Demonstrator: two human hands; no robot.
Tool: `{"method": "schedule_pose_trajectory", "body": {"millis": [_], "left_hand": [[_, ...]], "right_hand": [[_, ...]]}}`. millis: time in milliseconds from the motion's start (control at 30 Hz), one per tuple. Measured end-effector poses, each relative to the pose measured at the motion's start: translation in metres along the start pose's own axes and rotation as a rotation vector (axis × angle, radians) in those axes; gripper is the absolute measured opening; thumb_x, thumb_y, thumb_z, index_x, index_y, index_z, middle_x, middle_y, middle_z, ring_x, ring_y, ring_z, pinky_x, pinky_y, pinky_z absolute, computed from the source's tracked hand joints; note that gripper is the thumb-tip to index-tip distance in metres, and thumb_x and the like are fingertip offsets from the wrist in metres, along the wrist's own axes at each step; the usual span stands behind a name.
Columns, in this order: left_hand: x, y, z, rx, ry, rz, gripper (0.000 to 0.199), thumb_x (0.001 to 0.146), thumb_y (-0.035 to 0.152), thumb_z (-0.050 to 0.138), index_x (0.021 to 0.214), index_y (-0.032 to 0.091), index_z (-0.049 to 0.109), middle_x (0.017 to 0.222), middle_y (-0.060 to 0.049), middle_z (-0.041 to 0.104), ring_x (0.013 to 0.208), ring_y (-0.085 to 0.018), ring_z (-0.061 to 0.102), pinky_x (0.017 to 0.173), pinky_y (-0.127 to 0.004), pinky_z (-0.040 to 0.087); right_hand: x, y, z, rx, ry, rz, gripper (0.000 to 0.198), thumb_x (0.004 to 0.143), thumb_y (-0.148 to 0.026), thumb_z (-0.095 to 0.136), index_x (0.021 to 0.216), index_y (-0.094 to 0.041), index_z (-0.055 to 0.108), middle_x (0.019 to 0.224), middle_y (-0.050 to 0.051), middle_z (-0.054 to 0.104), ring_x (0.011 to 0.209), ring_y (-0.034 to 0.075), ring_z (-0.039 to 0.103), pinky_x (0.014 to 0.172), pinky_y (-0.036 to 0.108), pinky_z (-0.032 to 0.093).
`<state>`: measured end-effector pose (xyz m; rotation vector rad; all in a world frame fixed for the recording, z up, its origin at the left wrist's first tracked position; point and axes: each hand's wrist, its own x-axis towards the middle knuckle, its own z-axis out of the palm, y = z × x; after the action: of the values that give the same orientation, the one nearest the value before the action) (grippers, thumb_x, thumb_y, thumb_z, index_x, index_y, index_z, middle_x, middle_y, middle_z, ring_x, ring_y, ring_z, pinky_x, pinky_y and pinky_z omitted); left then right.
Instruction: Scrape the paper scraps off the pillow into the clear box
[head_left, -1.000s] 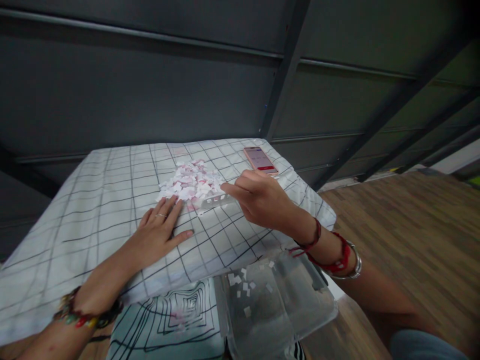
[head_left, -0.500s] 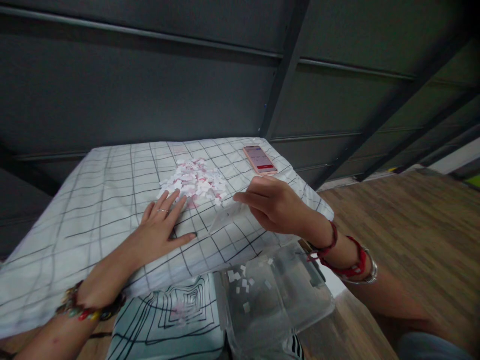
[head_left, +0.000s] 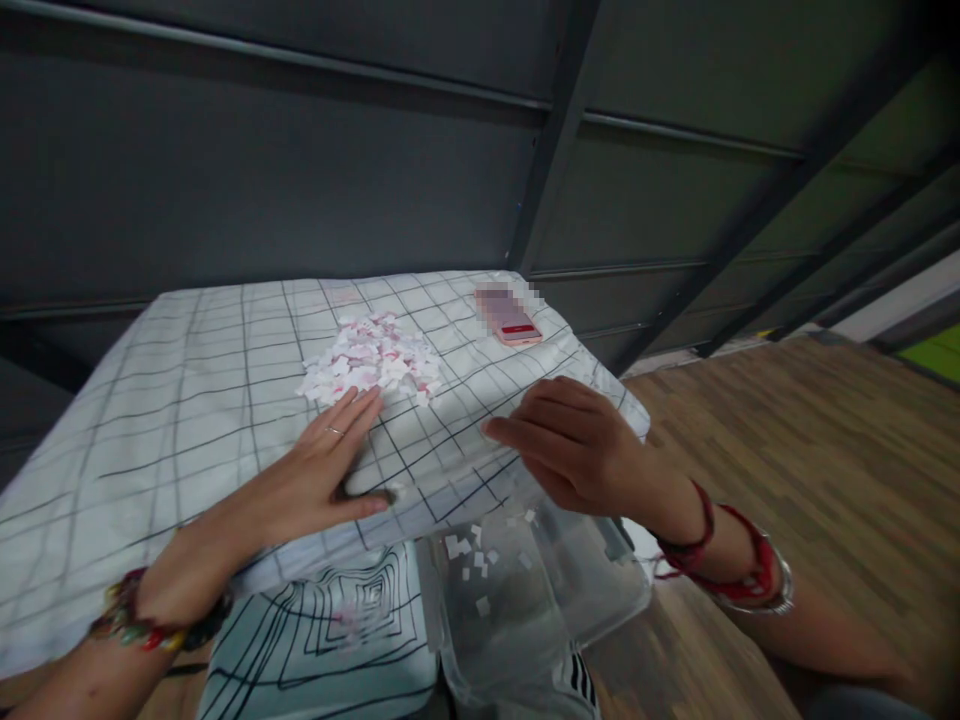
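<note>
A heap of small white and pinkish paper scraps [head_left: 375,355] lies on the white checked cloth [head_left: 225,400]. My left hand [head_left: 330,455] rests flat on the cloth with its thumb spread, its fingertips at the heap's near edge. To the right, my right hand [head_left: 570,440] hovers over the cloth's front edge with curled fingers pressed together. Whatever sits in that pinch, if anything, is hidden. Below it is an open clear plastic box [head_left: 502,640] with several white paper scraps [head_left: 482,606] inside.
A pink phone [head_left: 517,325] lies at the back right of the cloth. Left of the box is a pale green patterned cushioned surface [head_left: 322,660]. A dark panelled wall [head_left: 300,180] stands behind the table, and wooden floor [head_left: 750,440] shows at right.
My right hand has shifted down and toward me; the thin pale sheet seen under its fingers no longer shows. My left fingers have drawn closer together. The view has shifted slightly.
</note>
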<state>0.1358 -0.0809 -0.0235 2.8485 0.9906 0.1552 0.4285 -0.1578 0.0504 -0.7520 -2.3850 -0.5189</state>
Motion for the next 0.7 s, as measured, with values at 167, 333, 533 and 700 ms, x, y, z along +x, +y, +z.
{"method": "schedule_pose_trajectory", "body": {"millis": [167, 333, 533, 700], "left_hand": [[-0.006, -0.011, -0.002, -0.029, -0.042, -0.043, 0.108, 0.076, 0.068, 0.052, 0.145, 0.026, -0.020, 0.157, -0.012, -0.005, 0.142, -0.037, 0.005, 0.110, -0.053, 0.026], [-0.005, -0.008, -0.001, -0.005, -0.047, -0.026, 0.107, 0.076, 0.069, 0.051, 0.146, 0.024, -0.016, 0.157, -0.012, -0.003, 0.142, -0.038, 0.005, 0.111, -0.053, 0.025], [0.004, 0.004, -0.002, 0.023, -0.016, 0.045, 0.103, 0.079, 0.068, 0.048, 0.146, 0.023, -0.015, 0.157, -0.014, -0.001, 0.142, -0.036, 0.007, 0.111, -0.053, 0.024], [0.016, 0.007, 0.000, 0.015, -0.017, 0.035, 0.097, 0.081, 0.069, 0.043, 0.148, 0.019, -0.006, 0.156, -0.016, 0.007, 0.142, -0.035, 0.009, 0.111, -0.052, 0.025]], "right_hand": [[0.015, 0.004, 0.030, 0.055, 0.004, -0.086, 0.024, 0.082, -0.004, 0.043, 0.099, -0.011, 0.059, 0.073, 0.003, 0.061, 0.072, 0.015, 0.047, 0.064, 0.028, 0.038], [0.009, 0.011, 0.018, 0.120, -0.058, -0.112, 0.022, 0.084, -0.006, 0.041, 0.096, -0.012, 0.059, 0.071, 0.003, 0.060, 0.072, 0.015, 0.047, 0.065, 0.028, 0.041], [-0.010, 0.017, -0.013, 0.134, -0.112, -0.087, 0.022, 0.085, -0.007, 0.039, 0.095, -0.013, 0.058, 0.070, 0.003, 0.059, 0.071, 0.015, 0.049, 0.065, 0.030, 0.044], [-0.013, 0.025, -0.011, 0.009, -0.011, 0.042, 0.023, 0.084, -0.006, 0.042, 0.099, -0.015, 0.057, 0.073, 0.003, 0.058, 0.069, 0.014, 0.048, 0.063, 0.029, 0.042]]}}
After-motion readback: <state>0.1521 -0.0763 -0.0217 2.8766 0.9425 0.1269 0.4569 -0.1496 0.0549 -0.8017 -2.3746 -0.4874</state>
